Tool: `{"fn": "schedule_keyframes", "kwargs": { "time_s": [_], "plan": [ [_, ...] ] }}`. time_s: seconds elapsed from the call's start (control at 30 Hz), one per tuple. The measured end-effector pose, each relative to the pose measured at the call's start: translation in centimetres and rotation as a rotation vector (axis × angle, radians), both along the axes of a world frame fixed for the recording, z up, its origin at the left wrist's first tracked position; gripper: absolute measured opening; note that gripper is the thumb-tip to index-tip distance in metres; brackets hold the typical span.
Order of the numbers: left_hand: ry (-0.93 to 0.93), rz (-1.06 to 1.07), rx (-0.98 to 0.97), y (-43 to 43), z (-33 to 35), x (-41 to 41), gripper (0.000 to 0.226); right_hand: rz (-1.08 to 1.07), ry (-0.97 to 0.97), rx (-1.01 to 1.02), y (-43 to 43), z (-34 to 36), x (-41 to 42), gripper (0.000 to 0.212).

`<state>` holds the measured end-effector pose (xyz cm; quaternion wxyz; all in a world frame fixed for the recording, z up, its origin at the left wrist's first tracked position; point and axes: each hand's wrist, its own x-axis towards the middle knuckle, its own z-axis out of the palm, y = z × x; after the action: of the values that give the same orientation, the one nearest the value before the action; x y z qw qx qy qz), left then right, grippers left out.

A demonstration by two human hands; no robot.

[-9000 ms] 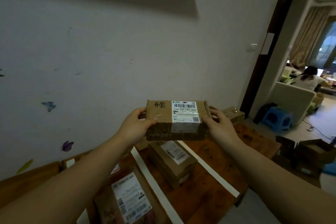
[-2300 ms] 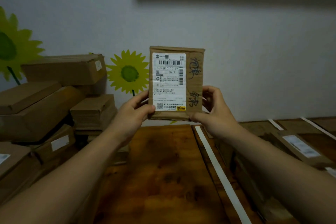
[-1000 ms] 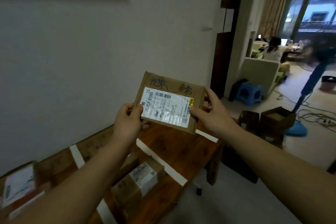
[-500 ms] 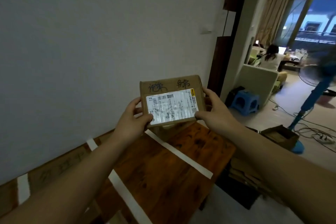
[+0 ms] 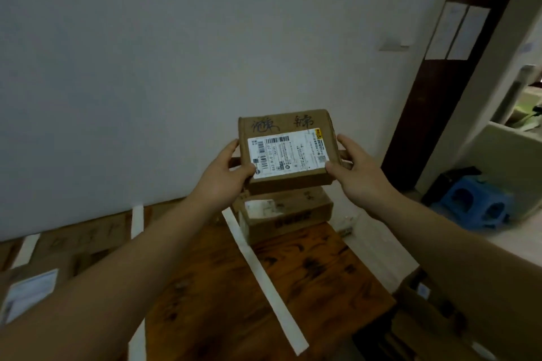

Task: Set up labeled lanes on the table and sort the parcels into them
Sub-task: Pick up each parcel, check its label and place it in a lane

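At the table's (image 5: 308, 287) left edge lies a labelled parcel (image 5: 29, 294), its white sticker too blurred for me to read. White tape runs from the far edge toward me: a first strip (image 5: 28, 246), a second strip (image 5: 137, 215), then a long third strip (image 5: 261, 269) crossing the brown wood to the near edge. My left hand (image 5: 225, 176) grips the left end of the small cardboard parcel (image 5: 289, 179), thumb over the label's corner. I hold it in the air above the table's far right corner, face toward me. Black marker characters run along its top. Its shipping label (image 5: 289, 154) sits sideways, showing barcodes, "B63 H10 00 59" and "A191". My right hand (image 5: 359, 170) clasps the right end, thumb on the front. Directly beneath, right of the third strip, a second parcel (image 5: 286, 215) rests by the far edge, its print unreadable. On the floor past the right edge stands a blue stool (image 5: 478, 205).
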<state>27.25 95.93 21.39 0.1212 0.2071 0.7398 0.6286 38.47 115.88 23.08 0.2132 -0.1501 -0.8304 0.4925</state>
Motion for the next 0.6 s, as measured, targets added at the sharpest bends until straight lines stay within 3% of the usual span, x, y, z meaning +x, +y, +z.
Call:
{"fn": "schedule_keyframes", "kwargs": {
  "time_s": [0.6],
  "plan": [
    [-0.19,0.119,-0.206,9.1,-8.8,-7.8,0.061,0.16,-0.301,-0.017,10.8,-10.0,-11.6,0.054]
  ]
}}
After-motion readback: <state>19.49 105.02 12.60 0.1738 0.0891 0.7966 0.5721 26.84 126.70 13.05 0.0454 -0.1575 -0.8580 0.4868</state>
